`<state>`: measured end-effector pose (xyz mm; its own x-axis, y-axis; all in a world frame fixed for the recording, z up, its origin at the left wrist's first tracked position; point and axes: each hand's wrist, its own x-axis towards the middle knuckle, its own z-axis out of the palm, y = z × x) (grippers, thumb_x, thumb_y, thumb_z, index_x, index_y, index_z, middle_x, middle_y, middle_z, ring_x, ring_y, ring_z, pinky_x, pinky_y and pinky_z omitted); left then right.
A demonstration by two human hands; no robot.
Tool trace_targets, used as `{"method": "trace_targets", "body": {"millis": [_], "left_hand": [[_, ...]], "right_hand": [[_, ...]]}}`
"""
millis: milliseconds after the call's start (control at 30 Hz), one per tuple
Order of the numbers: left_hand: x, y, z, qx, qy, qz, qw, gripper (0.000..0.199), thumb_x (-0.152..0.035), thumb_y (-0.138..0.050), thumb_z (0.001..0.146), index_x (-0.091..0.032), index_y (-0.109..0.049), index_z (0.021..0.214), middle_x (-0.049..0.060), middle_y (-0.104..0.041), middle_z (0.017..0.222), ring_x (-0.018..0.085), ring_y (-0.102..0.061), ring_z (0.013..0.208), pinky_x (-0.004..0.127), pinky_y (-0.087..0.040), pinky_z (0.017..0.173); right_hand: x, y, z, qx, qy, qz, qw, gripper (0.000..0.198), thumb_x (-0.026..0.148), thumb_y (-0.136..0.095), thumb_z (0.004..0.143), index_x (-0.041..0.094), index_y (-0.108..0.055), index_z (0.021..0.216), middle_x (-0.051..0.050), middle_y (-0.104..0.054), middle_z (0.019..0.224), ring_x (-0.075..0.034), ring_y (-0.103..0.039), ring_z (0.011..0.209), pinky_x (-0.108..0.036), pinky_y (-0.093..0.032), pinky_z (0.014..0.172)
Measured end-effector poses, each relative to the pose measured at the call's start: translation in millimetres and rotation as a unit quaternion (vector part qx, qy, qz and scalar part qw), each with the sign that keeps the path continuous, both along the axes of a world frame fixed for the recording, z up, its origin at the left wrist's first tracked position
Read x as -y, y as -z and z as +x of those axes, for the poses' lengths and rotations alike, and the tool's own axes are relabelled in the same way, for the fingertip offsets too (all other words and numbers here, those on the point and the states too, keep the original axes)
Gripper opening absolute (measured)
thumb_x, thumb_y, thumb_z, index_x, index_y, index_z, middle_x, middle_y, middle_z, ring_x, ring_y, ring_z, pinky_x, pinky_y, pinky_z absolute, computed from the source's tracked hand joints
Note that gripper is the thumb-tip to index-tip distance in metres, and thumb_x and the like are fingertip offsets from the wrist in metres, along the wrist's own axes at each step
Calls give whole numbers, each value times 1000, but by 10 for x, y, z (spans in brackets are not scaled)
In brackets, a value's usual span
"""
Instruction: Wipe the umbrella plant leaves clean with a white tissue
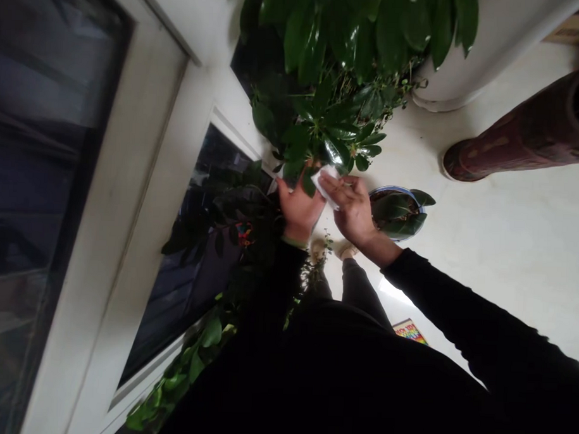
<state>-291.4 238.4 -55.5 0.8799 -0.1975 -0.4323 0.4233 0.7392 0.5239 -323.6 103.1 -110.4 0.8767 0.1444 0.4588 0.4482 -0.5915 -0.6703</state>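
Observation:
My right hand [354, 210] is closed around a folded white tissue [326, 180], with the fingertips pressed on it. The tissue touches or lies very close to a small green leaf [310, 181] of the potted plant. Beneath that leaf is my left hand [299, 208], its thumb stretched out to the side and its other fingers partly hidden by foliage. Glossy leaves [337, 149] of the same bushy plant spread just beyond both hands.
A white-framed glass door [143, 174] runs along the left. Larger dark leaves [343, 29] hang at the top beside a white planter [466, 65]. A tall brown-red vase [511, 133] stands right, and a blue-rimmed pot [419, 225] is near my right wrist. Trailing plants [179, 371] grow lower left.

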Motion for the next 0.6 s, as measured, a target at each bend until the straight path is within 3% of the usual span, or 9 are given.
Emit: {"method": "trace_targets", "body": {"millis": [167,333,467,600], "left_hand": [[8,28,18,-2,-3,-27,1000,92,-81,-2,103,-29,-59,154,2,-62,163,30,-43,166,63,-36,136],[-21,0,37,-32,-10,-1,999,94,-81,1,102,-31,-59,154,5,-65,160,33,-43,165,68,-35,134],[-52,-46,31,-18,-9,1,1000,94,-81,-1,103,-28,-60,153,4,-68,156,32,-44,165,68,-29,138],[-47,-78,19,9,-6,-9,1000,89,-80,-7,104,-29,-64,148,3,-67,160,30,-41,167,55,-25,143]], "right_hand": [[-23,-48,-361,-27,16,14,999,67,8,-46,102,38,-58,160,2,-67,159,-28,-69,131,-58,-61,107],[-43,-156,-544,-57,-16,80,995,68,5,-48,99,36,-62,158,-2,-70,155,-26,-73,130,-54,-63,104],[13,-311,-431,-46,17,134,990,53,14,-50,106,37,-68,151,-2,-74,150,-27,-73,133,-55,-61,106],[32,-329,-119,-46,49,111,992,51,19,-49,107,36,-68,151,0,-71,155,-30,-67,141,-61,-56,115]]}}
